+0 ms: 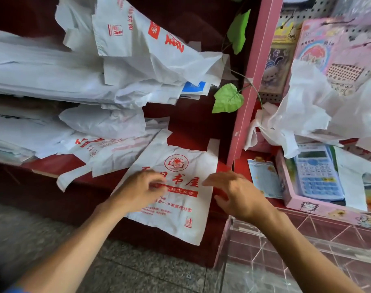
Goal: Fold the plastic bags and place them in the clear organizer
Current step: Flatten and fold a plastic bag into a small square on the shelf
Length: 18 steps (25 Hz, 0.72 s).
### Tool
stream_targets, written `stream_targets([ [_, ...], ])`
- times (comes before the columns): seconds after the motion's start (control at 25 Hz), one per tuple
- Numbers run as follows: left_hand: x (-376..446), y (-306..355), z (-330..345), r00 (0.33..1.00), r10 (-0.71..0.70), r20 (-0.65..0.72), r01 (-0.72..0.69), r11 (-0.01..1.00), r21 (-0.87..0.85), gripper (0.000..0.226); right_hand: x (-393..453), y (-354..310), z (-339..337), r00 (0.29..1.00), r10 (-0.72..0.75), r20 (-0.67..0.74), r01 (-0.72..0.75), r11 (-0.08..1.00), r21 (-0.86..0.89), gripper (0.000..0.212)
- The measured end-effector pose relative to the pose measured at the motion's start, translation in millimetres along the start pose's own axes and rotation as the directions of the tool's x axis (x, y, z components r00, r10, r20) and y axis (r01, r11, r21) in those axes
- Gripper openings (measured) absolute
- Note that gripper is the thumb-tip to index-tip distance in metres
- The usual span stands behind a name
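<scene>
We see a white bag (176, 187) with red print lying flat on the red counter (188, 125). Our left hand (140, 190) rests on it, fingers loosely bent, gripping nothing; our right hand (236, 192) hovers relaxed at its right edge.

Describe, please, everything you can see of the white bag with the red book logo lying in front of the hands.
The white bag is thin, creased plastic, spread flat and unfolded on the dark red counter, its bottom corner overhanging the front edge. It carries a red round sun-and-book logo, large red characters and smaller lines of print; two handle loops point away. The left hand rests on its print; the right hand is at its right edge.
</scene>
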<state>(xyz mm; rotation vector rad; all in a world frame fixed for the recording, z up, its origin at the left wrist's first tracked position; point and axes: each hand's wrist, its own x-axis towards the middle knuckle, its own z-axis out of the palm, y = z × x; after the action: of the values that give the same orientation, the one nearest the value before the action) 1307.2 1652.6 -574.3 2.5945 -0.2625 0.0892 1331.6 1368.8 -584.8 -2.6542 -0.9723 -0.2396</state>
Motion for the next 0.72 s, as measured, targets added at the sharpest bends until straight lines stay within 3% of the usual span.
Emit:
stream_targets([
  [0.08,-4.2,3.0,8.0,0.965,-0.023,0.259,0.005,0.997,0.071,0.051,-5.5,-20.3,-9.8,0.997,-0.065,0.032,0.062,0.993,0.097,0.042],
  [0.16,-4.2,-2.0,17.0,0.961,-0.049,0.271,0.009,0.989,0.148,0.080,-9.7,-44.5,-10.7,0.989,-0.089,0.120,0.076,0.991,0.108,0.049],
  [0.24,-7.7,-9.6,24.8,0.981,0.013,0.194,-0.050,0.982,0.184,0.101,-13.1,-63.6,-0.7,0.951,-0.041,0.307,0.049,0.999,-0.017,0.076],
  [0.28,-10.1,-10.6,24.3,0.983,0.055,0.174,-0.089,0.977,0.196,0.102,-13.7,-68.1,7.0,0.932,0.014,0.363,0.024,0.995,-0.102,0.081],
  [0.36,-13.8,-11.7,17.7,0.973,0.119,0.200,-0.156,0.970,0.184,0.094,-12.7,-66.5,19.5,0.944,0.096,0.314,-0.041,0.983,-0.178,0.066],
  [0.44,-17.5,-9.9,13.9,0.961,0.172,0.218,-0.220,0.950,0.221,0.087,-10.2,-54.9,21.8,0.992,0.092,0.089,-0.083,0.991,-0.107,0.030],
  [0.48,-18.2,-11.5,14.3,0.966,0.199,0.164,-0.235,0.940,0.248,0.081,-9.1,-49.9,19.5,0.995,0.098,-0.009,-0.098,0.992,-0.073,0.016],
  [0.56,-17.3,-18.3,13.9,0.984,0.178,0.008,-0.175,0.951,0.256,0.070,-7.0,-38.4,15.8,0.982,0.155,-0.108,-0.158,0.987,-0.022,0.013],
  [0.64,-15.7,-23.1,8.8,0.994,0.092,-0.051,-0.080,0.978,0.191,0.059,-5.9,-24.9,11.4,0.980,0.194,-0.053,-0.192,0.981,0.038,0.012],
  [0.72,-13.7,-28.8,0.9,1.000,-0.007,0.010,0.007,1.000,0.004,0.047,-3.8,-11.6,11.5,0.991,0.135,0.011,-0.135,0.987,0.082,0.019],
])
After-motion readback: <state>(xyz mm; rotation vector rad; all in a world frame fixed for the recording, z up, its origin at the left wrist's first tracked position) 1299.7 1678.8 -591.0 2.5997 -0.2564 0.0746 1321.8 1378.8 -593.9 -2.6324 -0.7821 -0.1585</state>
